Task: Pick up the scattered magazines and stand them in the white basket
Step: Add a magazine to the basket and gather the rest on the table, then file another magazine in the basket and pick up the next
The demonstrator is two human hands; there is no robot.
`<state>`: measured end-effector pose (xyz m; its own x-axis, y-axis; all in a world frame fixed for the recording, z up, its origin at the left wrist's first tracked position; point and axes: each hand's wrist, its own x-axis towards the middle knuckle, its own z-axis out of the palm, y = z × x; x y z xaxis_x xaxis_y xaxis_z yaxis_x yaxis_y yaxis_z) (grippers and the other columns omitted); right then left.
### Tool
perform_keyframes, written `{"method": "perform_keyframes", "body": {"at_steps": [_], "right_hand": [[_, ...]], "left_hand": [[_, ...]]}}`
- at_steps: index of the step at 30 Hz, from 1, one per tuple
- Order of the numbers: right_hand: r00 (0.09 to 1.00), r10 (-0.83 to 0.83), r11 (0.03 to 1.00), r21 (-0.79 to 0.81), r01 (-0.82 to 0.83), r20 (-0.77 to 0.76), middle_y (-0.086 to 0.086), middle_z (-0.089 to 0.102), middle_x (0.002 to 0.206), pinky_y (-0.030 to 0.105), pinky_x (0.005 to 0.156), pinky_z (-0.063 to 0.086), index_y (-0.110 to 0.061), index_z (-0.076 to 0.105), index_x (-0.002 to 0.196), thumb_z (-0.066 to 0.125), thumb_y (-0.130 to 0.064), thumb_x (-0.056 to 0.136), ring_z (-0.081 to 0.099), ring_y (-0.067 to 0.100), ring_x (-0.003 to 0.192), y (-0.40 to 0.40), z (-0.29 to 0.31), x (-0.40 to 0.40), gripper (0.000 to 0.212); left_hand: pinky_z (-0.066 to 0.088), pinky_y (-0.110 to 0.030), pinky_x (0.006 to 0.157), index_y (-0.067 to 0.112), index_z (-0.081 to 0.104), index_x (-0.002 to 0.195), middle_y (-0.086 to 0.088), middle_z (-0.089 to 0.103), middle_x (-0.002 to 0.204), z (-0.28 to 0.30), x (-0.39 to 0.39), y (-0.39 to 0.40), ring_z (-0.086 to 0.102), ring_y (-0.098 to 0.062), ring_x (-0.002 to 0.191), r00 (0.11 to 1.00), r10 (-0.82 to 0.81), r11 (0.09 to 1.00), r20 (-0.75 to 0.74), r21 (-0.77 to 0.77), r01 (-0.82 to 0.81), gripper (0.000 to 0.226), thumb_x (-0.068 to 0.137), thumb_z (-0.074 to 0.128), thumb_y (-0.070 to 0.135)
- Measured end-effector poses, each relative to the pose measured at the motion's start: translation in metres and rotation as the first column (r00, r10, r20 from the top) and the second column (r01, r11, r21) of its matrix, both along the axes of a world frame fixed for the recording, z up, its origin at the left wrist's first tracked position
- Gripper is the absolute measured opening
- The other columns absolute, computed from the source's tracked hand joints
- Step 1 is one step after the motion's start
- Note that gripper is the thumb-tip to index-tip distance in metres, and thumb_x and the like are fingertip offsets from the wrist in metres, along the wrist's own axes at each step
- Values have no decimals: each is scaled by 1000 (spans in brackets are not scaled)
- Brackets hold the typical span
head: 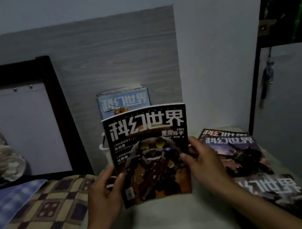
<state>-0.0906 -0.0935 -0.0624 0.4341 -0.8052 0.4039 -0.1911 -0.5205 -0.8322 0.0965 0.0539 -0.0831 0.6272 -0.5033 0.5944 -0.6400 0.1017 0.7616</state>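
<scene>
Centrally, the left hand (104,193) pinches the lower left edge of a dark-covered magazine (150,154), its robot cover upright, fingers (120,177) curled on it. Behind it the white basket (103,146) holds a blue magazine (123,101). At right, the right hand (205,162) grips the opposite edge; more magazines (239,151) lie on the surface (175,221).

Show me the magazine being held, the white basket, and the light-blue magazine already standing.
Held magazine (151,154): head view, cover centre.
White basket (103,146): head view, left rim.
Light-blue magazine (123,102): head view, title area.
</scene>
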Motion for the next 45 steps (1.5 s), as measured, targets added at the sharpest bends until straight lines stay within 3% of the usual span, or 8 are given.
{"method": "perform_keyframes", "body": {"at_steps": [4,10,15,23,32,38,41,45], "right_hand": [[998,4,983,-184,7,61,-6,67,117,39,87,54,-22,57,126,56,-20,97,63,14,103,-28,57,40,29],[983,-55,987,-142,80,177,-5,73,106,32,81,57,-24,66,124,63,-19,92,68,12,93,-86,105,121,33],[991,-128,980,-148,133,39,1,75,100,35,76,56,-21,70,108,64,-19,91,69,22,89,-124,56,163,17],[935,-319,944,-145,297,-155,7,72,94,34,71,53,-12,69,94,64,-12,87,65,26,85,-157,-3,178,9],[946,124,989,-43,-144,-300,2,58,129,24,87,40,-19,60,122,72,-26,84,53,19,116,-101,-16,95,41],[748,-13,963,-210,-169,-664,-1,55,135,36,102,41,-24,53,129,69,-53,73,49,21,124,-74,-36,-46,65],[666,-73,965,-221,-141,-742,3,56,136,38,98,46,-24,52,131,67,-48,78,54,25,122,-67,-27,-104,60],[312,-351,936,-339,93,-883,6,62,130,36,85,48,-25,49,128,40,-87,70,61,28,113,-60,-27,-176,85]], "left_hand": [[43,-2,59,27,64,114,19,65,89,48,45,-30,60,15,75,998,61,993,34,-99,-57,31,88,69,11],[54,-22,62,38,52,90,18,63,85,108,120,-83,63,8,77,987,132,987,96,-106,-122,31,86,72,15],[50,-13,52,30,54,96,19,61,80,66,160,-123,62,4,70,989,136,987,56,83,-140,29,85,72,10],[51,-35,64,17,61,75,-4,63,77,4,162,-142,60,-25,71,930,316,892,189,275,-359,14,82,69,7],[43,-41,93,6,57,114,-21,52,124,-5,95,-115,51,-36,108,941,212,924,264,258,-281,32,83,61,-2],[41,-27,91,16,58,123,-6,62,123,-52,-13,-95,57,-23,110,892,-260,899,371,431,83,41,84,66,8],[46,-31,82,14,65,110,-5,68,108,-44,-55,-108,61,-24,97,904,-300,896,304,416,157,26,85,64,8],[46,-30,65,24,64,93,-2,71,90,-37,-122,-117,64,-24,84,879,-375,826,296,536,172,12,84,59,28]]}}
